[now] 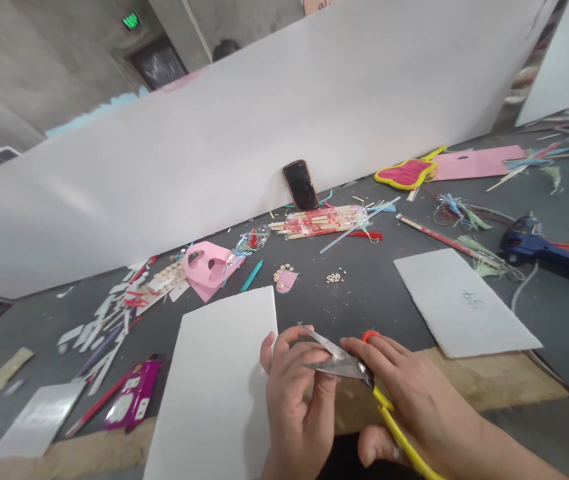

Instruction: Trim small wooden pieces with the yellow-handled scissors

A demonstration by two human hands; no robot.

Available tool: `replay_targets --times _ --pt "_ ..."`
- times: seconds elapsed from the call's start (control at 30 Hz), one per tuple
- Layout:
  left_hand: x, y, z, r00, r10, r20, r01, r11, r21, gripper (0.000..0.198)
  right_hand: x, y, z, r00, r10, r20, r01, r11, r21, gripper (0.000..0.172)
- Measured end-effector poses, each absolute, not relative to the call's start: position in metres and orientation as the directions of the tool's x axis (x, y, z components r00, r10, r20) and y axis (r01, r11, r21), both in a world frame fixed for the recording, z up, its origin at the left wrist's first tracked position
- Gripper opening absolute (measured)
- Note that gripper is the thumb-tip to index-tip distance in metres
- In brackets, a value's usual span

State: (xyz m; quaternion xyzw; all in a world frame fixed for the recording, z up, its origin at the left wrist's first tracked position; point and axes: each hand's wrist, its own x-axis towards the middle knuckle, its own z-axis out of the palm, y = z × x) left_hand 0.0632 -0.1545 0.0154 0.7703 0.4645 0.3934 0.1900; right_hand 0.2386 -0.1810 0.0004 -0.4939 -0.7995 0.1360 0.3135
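Note:
A pair of scissors (pixel 340 364) with yellow handles is in my right hand (pixel 407 380), its blades spread apart and pointing left. Those blades lie at the fingertips of my left hand (pixel 297 400). My left fingers are curled in with the thumb close to them; whatever they pinch is hidden or too small to name. Something orange-red (pixel 370 335) shows at my right fingers. Beside my left hand, a white board (pixel 214 373) lies on the dark table. Beyond the hands are a small pink and grey piece (pixel 286 281) edged with beads and a little pile of beads (pixel 334 277).
On the right lie a white card (pixel 467 300) and a blue glue gun (pixel 544 250). A phone (pixel 301 185) leans on the white partition (pixel 244 133) behind bundled sticks (pixel 319 222). Leftward are a pink cutout (pixel 207 283), white scraps (pixel 109 310) and a purple packet (pixel 133 393).

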Motion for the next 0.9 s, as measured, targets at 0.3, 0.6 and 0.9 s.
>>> replay_targets --times 0.3,0.6,0.9 --pt "0.0632 -0.1526 0.016 0.269 0.923 0.274 0.389 -0.364 0.846 0.017 0.2397 -0.1832 -0.004 -0.355 0.907 0.226 0.598 0.406 -0.691 0.043" --pt "0.0644 -0.155 0.0131 0.247 0.894 0.372 0.574 -0.445 0.687 0.008 0.2383 -0.1819 -0.0048 -0.304 0.921 0.244 0.661 0.388 -0.642 0.04" --pt "0.0629 -0.1539 0.0137 0.279 0.823 0.496 0.617 -0.549 0.564 0.016 0.2376 -0.1808 -0.0001 -0.311 0.868 0.388 0.724 0.481 -0.495 0.079"
